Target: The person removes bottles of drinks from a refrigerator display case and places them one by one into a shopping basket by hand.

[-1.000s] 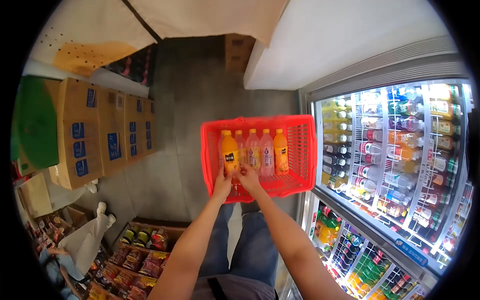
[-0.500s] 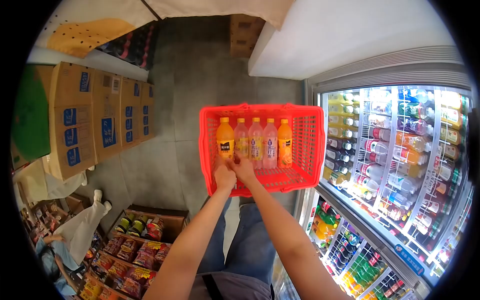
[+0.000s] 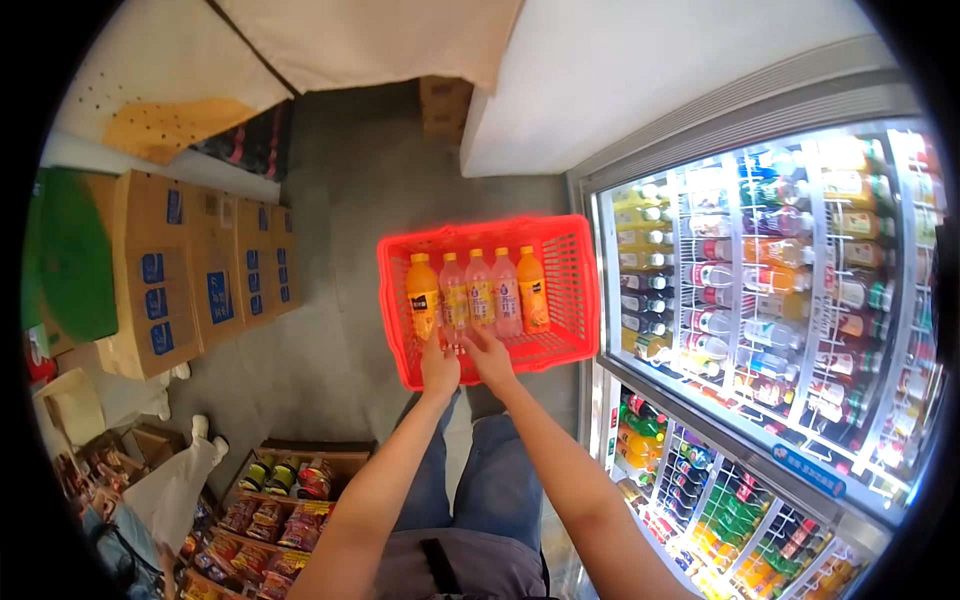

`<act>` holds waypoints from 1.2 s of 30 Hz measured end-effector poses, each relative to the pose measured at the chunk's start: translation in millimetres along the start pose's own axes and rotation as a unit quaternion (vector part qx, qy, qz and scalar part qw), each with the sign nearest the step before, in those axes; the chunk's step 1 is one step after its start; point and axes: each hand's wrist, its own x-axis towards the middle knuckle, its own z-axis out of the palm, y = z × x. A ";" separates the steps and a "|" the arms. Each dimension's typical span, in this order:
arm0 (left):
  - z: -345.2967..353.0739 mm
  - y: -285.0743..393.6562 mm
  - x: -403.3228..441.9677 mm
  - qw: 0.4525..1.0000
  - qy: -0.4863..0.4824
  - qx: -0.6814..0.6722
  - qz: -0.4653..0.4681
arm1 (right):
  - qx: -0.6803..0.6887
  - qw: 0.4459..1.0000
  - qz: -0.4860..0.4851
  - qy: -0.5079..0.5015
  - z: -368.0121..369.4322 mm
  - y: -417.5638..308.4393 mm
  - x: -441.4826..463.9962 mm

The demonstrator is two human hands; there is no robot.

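A red plastic basket [image 3: 395,345] lies in front of me with several drink bottles standing in a row inside. An orange juice bottle [image 3: 422,290] is at the left end and a smaller orange bottle [image 3: 532,295] at the right end. Between them are three pink bottles, including a left pink bottle [image 3: 454,295], a middle one [image 3: 480,290] and a right one [image 3: 506,295]. My left hand [image 3: 438,366] is by the base of the left orange bottle, fingers extended. Beside it, my right hand [image 3: 488,360] reaches toward the pink bottles' bases, fingers apart. Neither hand visibly grips a bottle.
A lit drinks fridge [image 3: 590,250] full of bottles stands close on the right. Cardboard boxes [image 3: 150,235] are stacked along the left. A snack shelf [image 3: 270,540] is at the lower left, near a person [image 3: 165,500]. Fabric [image 3: 370,40] hangs overhead.
My hands, close together at the left orange bottle before, have drawn slightly apart and toward the basket's near side. The view has shifted, so the basket appears further left. The bottles keep their order.
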 end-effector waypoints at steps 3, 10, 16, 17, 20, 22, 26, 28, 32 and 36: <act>2.9 22.2 -32.1 0.993 -0.047 -0.084 0.062 | 0.166 0.986 0.021 0.019 -34.0 -3.4 -36.1; 22.4 119.2 -104.3 0.947 -0.221 -0.136 0.188 | 0.380 0.914 -0.034 0.140 -145.7 -61.1 -140.3; 71.1 221.5 -204.1 0.859 -0.382 -0.174 0.294 | 0.427 0.850 -0.165 0.259 -251.4 -83.2 -249.2; 78.2 239.8 -227.5 0.840 -0.418 -0.172 0.299 | 0.427 0.840 -0.180 0.283 -269.4 -83.1 -270.6; 90.6 291.5 -305.5 0.781 -0.512 -0.155 0.321 | 0.423 0.810 -0.215 0.344 -314.9 -88.8 -348.4; 94.2 320.0 -359.2 0.745 -0.559 -0.138 0.338 | 0.409 0.791 -0.242 0.385 -340.5 -90.7 -399.2; 105.0 343.7 -447.4 0.667 -0.629 -0.120 0.381 | 0.385 0.734 -0.289 0.478 -385.3 -80.5 -485.7; 109.1 344.2 -484.1 0.654 -0.639 -0.125 0.384 | 0.385 0.703 -0.299 0.518 -400.0 -81.9 -528.2; 121.8 336.7 -540.8 0.613 -0.681 -0.104 0.386 | 0.363 0.666 -0.323 0.566 -423.2 -60.5 -591.1; 136.1 322.8 -594.1 0.576 -0.716 -0.069 0.389 | 0.360 0.628 -0.335 0.603 -437.4 -42.0 -645.3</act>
